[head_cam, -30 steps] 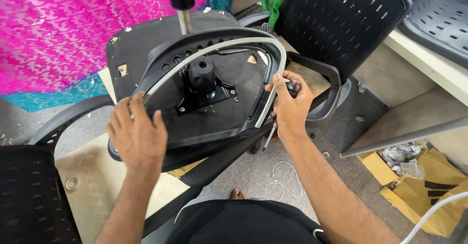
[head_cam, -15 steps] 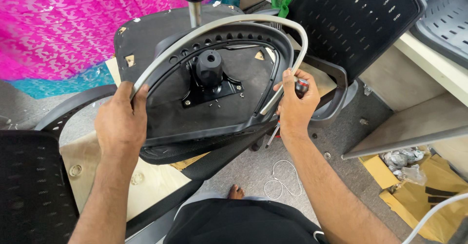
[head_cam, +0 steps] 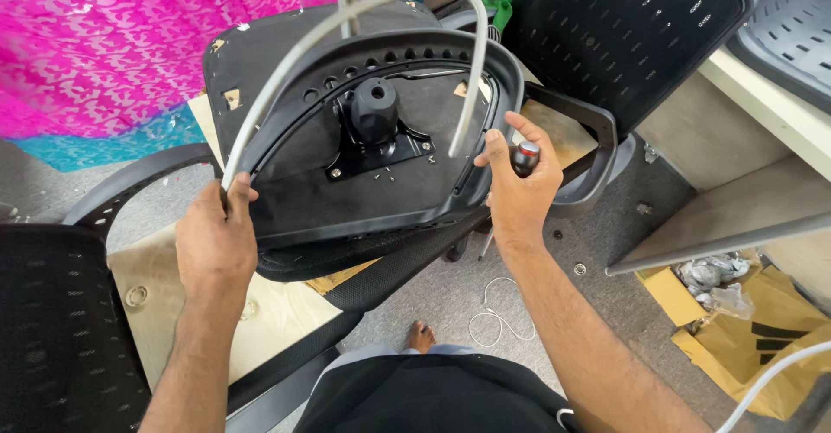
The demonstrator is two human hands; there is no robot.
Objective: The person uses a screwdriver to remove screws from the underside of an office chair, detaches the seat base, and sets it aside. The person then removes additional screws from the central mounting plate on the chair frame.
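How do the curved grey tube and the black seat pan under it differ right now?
The grey tube is a thin, pale, open arch; the black seat pan is a broad, dark shell. The grey tube stands raised, its free end hanging above the mounting plate; the black seat pan lies lower. The left hand grips the tube's end and the pan's rim; the right hand, holding a screwdriver, touches only the pan.

Seat pan [head_cam: 346, 173] sits underside-up in front of you, mount plate [head_cam: 376, 143] at its centre w/ bent tube [head_cam: 346, 13] arching over it. Backrest [head_cam: 623, 35] behind-right, mesh chair [head_cam: 61, 329] at your left, cable [head_cam: 498, 316] on floor below.
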